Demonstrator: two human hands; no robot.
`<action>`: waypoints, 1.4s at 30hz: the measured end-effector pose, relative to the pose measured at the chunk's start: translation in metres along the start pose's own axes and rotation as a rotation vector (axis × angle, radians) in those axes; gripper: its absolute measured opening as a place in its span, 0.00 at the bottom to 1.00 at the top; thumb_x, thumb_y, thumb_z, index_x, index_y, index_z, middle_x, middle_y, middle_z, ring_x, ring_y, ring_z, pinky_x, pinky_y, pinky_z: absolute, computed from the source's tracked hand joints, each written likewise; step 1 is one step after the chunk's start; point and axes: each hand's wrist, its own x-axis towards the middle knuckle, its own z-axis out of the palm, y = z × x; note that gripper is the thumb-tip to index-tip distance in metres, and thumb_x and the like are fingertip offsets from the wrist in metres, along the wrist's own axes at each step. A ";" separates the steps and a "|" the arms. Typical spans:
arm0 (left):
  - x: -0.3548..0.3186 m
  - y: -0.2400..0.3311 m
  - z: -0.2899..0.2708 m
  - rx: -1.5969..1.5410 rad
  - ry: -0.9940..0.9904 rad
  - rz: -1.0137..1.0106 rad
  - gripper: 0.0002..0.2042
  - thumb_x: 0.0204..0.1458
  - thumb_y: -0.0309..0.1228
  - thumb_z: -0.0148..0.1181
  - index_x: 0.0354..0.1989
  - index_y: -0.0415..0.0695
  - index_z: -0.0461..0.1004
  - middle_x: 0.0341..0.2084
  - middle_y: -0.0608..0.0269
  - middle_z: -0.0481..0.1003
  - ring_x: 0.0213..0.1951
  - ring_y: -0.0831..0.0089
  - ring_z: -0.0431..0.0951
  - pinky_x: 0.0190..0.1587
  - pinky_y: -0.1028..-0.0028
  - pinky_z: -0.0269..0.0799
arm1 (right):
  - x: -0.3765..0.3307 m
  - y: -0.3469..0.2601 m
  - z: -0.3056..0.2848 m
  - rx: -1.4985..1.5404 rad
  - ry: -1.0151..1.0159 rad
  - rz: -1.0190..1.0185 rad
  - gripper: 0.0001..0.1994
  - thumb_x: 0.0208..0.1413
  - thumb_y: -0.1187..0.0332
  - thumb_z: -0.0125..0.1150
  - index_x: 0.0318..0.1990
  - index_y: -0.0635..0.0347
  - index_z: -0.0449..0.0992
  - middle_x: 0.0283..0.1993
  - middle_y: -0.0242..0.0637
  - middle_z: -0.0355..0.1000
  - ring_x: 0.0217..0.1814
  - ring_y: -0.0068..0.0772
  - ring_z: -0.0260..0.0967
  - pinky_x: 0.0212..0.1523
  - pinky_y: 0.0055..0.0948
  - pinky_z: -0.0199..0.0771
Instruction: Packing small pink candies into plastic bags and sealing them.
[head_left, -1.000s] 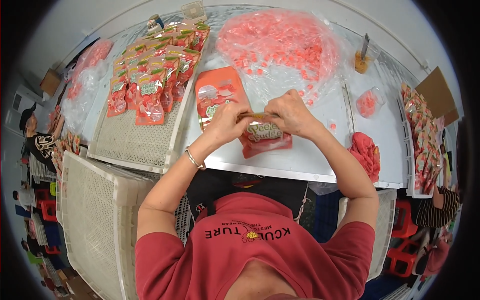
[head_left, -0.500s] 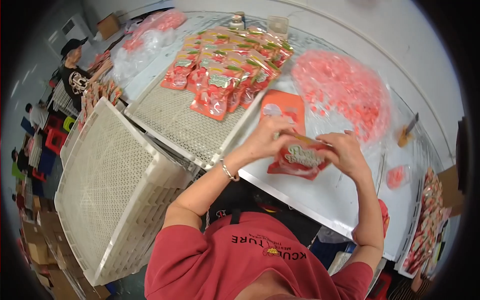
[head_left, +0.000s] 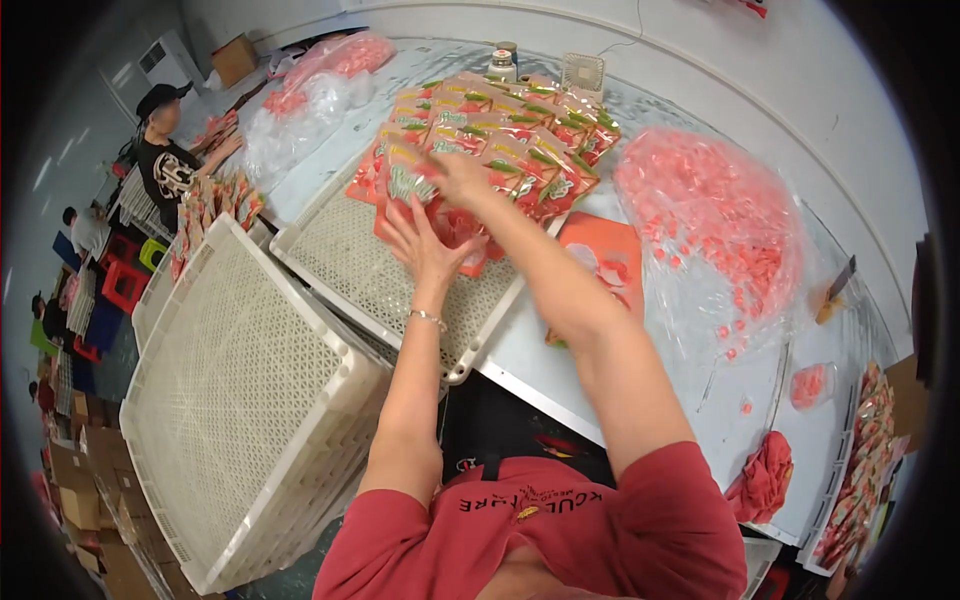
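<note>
Fingers (head_left: 421, 222) of left hand (head_left: 432, 258) spread open against red pouch (head_left: 452, 226) on pale tray (head_left: 350, 240); right hand (head_left: 462, 182) blurred near pouch top, grip unclear. Beyond fingers, filled pouches (head_left: 560, 135) lay overlapping, apparently done; rightward, loose pink candies (head_left: 705, 195) looked unpacked.

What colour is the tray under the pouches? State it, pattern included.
Off-white, with a lattice of small holes; the tray shows in the head view.
</note>
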 end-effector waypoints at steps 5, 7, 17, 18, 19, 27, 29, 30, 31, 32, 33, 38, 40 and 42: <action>0.012 -0.017 0.067 0.158 -0.147 -0.087 0.60 0.26 0.59 0.67 0.67 0.50 0.37 0.66 0.46 0.35 0.66 0.45 0.31 0.64 0.50 0.30 | -0.060 0.030 0.044 0.091 0.446 -0.114 0.30 0.49 0.65 0.58 0.58 0.66 0.57 0.49 0.55 0.66 0.49 0.52 0.67 0.50 0.41 0.66; 0.022 -0.032 0.079 0.166 -0.100 -0.040 0.59 0.26 0.60 0.66 0.67 0.48 0.38 0.66 0.45 0.35 0.66 0.46 0.30 0.64 0.49 0.30 | -0.123 0.022 0.013 0.450 0.227 0.021 0.29 0.50 0.65 0.59 0.59 0.63 0.58 0.49 0.52 0.68 0.48 0.46 0.68 0.49 0.37 0.67; 0.079 -0.067 0.111 0.151 0.010 0.130 0.58 0.29 0.66 0.61 0.66 0.45 0.42 0.62 0.32 0.39 0.65 0.39 0.34 0.63 0.47 0.33 | -0.327 0.237 -0.156 -0.283 0.644 0.504 0.20 0.50 0.63 0.57 0.50 0.61 0.69 0.48 0.47 0.69 0.52 0.47 0.66 0.53 0.37 0.63; 0.077 -0.063 0.116 0.136 -0.007 0.154 0.58 0.29 0.66 0.61 0.66 0.45 0.42 0.62 0.32 0.39 0.65 0.39 0.34 0.63 0.47 0.33 | -0.330 0.259 -0.178 -0.387 0.622 0.560 0.22 0.50 0.59 0.58 0.50 0.61 0.69 0.50 0.47 0.68 0.54 0.48 0.64 0.55 0.38 0.61; 0.076 -0.056 0.120 0.151 -0.029 0.170 0.57 0.30 0.66 0.61 0.66 0.46 0.41 0.63 0.32 0.38 0.65 0.40 0.34 0.63 0.47 0.34 | -0.327 0.282 -0.193 -0.411 0.554 0.669 0.26 0.48 0.53 0.58 0.52 0.59 0.67 0.54 0.47 0.64 0.59 0.48 0.59 0.57 0.43 0.58; 0.061 -0.062 0.077 0.158 -0.133 0.204 0.55 0.35 0.63 0.61 0.67 0.45 0.40 0.62 0.32 0.40 0.64 0.40 0.39 0.63 0.49 0.39 | -0.289 0.292 -0.181 -0.527 0.065 1.134 0.36 0.43 0.39 0.53 0.61 0.38 0.57 0.67 0.39 0.46 0.70 0.52 0.38 0.58 0.69 0.40; 0.056 -0.050 0.079 0.214 0.076 0.325 0.46 0.38 0.55 0.64 0.63 0.43 0.52 0.58 0.37 0.53 0.61 0.44 0.51 0.61 0.52 0.47 | -0.315 0.297 -0.166 -0.529 0.126 0.934 0.33 0.46 0.40 0.52 0.60 0.36 0.59 0.66 0.37 0.49 0.68 0.53 0.42 0.57 0.67 0.42; 0.050 -0.035 0.071 0.227 0.063 0.318 0.46 0.38 0.55 0.64 0.63 0.43 0.52 0.58 0.37 0.53 0.61 0.44 0.51 0.61 0.52 0.47 | -0.324 0.291 -0.158 -0.520 0.109 0.937 0.33 0.46 0.40 0.52 0.60 0.36 0.59 0.66 0.37 0.49 0.68 0.53 0.42 0.57 0.67 0.42; 0.045 -0.019 0.064 0.059 0.028 0.374 0.38 0.39 0.50 0.66 0.56 0.42 0.60 0.53 0.42 0.59 0.57 0.49 0.56 0.59 0.55 0.51 | -0.336 0.280 -0.146 -0.605 0.168 0.863 0.30 0.48 0.41 0.51 0.59 0.36 0.60 0.65 0.37 0.50 0.67 0.53 0.43 0.57 0.67 0.43; 0.037 -0.001 0.055 -0.106 -0.008 0.420 0.29 0.39 0.45 0.68 0.49 0.41 0.69 0.48 0.48 0.66 0.54 0.54 0.62 0.57 0.58 0.55 | -0.348 0.267 -0.135 -0.686 0.223 0.784 0.28 0.50 0.43 0.50 0.59 0.36 0.61 0.64 0.37 0.52 0.66 0.53 0.44 0.56 0.66 0.44; 0.014 0.035 0.047 -0.223 -0.097 0.515 0.23 0.39 0.41 0.68 0.40 0.41 0.71 0.42 0.52 0.69 0.49 0.58 0.65 0.53 0.61 0.58 | -0.363 0.255 -0.131 -0.669 0.195 0.788 0.28 0.50 0.43 0.50 0.59 0.36 0.61 0.64 0.37 0.52 0.66 0.53 0.44 0.56 0.66 0.44; -0.121 0.117 0.028 -0.215 -0.579 0.855 0.15 0.33 0.29 0.66 0.33 0.43 0.72 0.39 0.56 0.69 0.45 0.58 0.68 0.47 0.62 0.62 | -0.418 0.206 -0.121 -0.776 0.229 0.669 0.23 0.54 0.47 0.48 0.56 0.37 0.65 0.62 0.39 0.57 0.65 0.52 0.48 0.57 0.65 0.42; -0.139 0.106 0.038 -0.273 -0.588 0.882 0.13 0.35 0.26 0.63 0.33 0.43 0.72 0.38 0.56 0.70 0.43 0.57 0.69 0.45 0.63 0.63 | -0.430 0.192 -0.121 -0.784 0.246 0.632 0.23 0.54 0.48 0.48 0.57 0.39 0.65 0.62 0.40 0.56 0.65 0.52 0.48 0.57 0.65 0.42; -0.147 0.089 0.051 -0.335 -0.594 0.920 0.11 0.38 0.23 0.61 0.33 0.42 0.72 0.36 0.55 0.70 0.42 0.57 0.70 0.44 0.63 0.65 | -0.435 0.173 -0.121 -0.795 0.273 0.600 0.24 0.54 0.48 0.49 0.57 0.42 0.65 0.62 0.42 0.56 0.64 0.52 0.49 0.58 0.64 0.42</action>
